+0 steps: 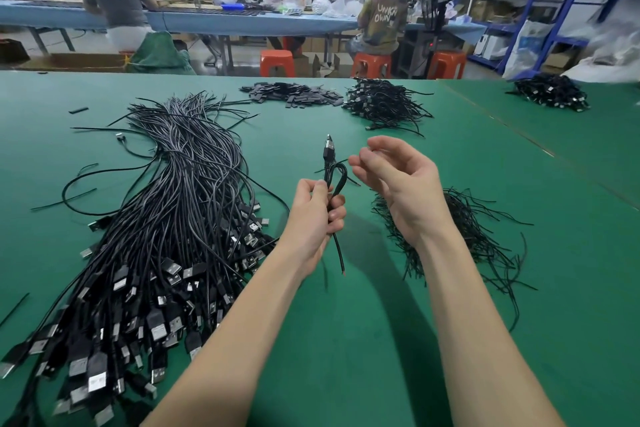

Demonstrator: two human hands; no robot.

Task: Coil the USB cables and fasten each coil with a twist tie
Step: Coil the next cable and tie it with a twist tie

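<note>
Nearest my lens, both bare forearms reach up from six o'clock over the green table (363,340), which fills most of what I see. Next in size, the big bundle of loose USB cables (166,219) sprawls from nine o'clock down to seven, plugs fanned toward me. At about four o'clock, partly behind my right wrist, lies a heap of thin black twist ties (485,236). Farther off at twelve to one o'clock sits a pile of finished coils (381,104), with a flat scatter of small black pieces (294,96) just to its left, and another dark pile (550,92) toward two o'clock. At the centre, my left hand (317,215) has fingers and thumb curled round one USB cable (337,181), folded into a narrow loop that stands up from the fist, plug topmost, loose tail hanging below. My right hand (391,174) hovers just right of that loop, fingers bent with tips close together; I cannot tell whether they pinch anything
</note>
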